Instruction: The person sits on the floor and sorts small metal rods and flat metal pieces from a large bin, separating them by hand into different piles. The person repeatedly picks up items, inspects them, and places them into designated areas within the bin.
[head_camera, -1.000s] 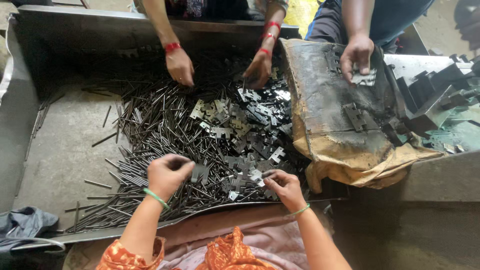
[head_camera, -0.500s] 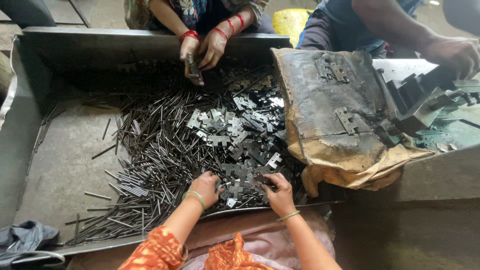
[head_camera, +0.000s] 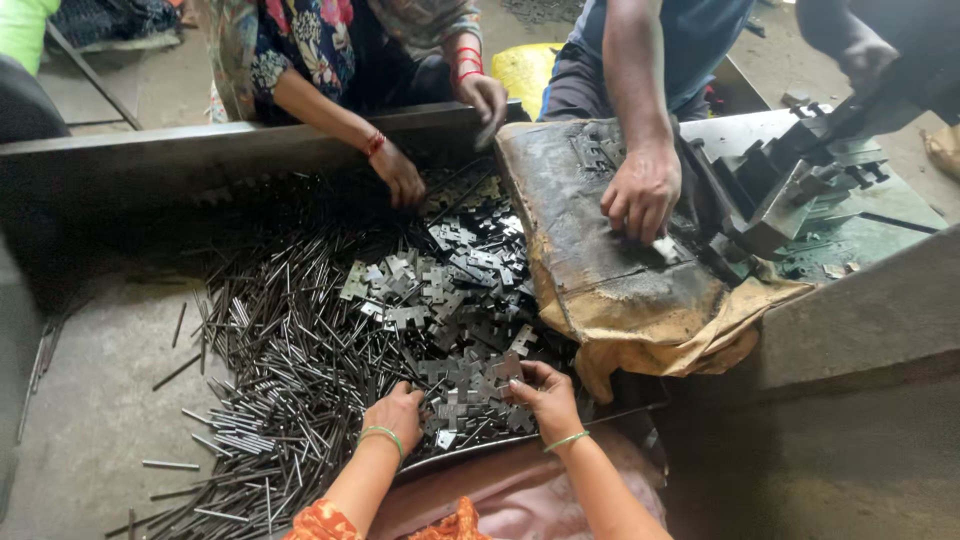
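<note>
My left hand (head_camera: 395, 413) rests fingers down on the near edge of a heap of thin metal pins (head_camera: 285, 350), beside a pile of small flat hinge plates (head_camera: 455, 300). My right hand (head_camera: 543, 395) curls over a few of those hinge plates at the pile's near edge, fingers closed around them. Both wrists wear green bangles. The pins and plates lie together in a wide metal tray (head_camera: 90, 410).
Across the tray another person's hands (head_camera: 398, 175) pick among the plates. A third person's hand (head_camera: 640, 195) presses on a dirty padded cloth (head_camera: 600, 270) next to a metal press machine (head_camera: 790, 195). A grey wall (head_camera: 860, 320) borders the right.
My hands stay at the near edge of the plate pile, now slightly closer together. The person opposite has lowered one hand into the plates. The third person's hand moved onto the cloth.
</note>
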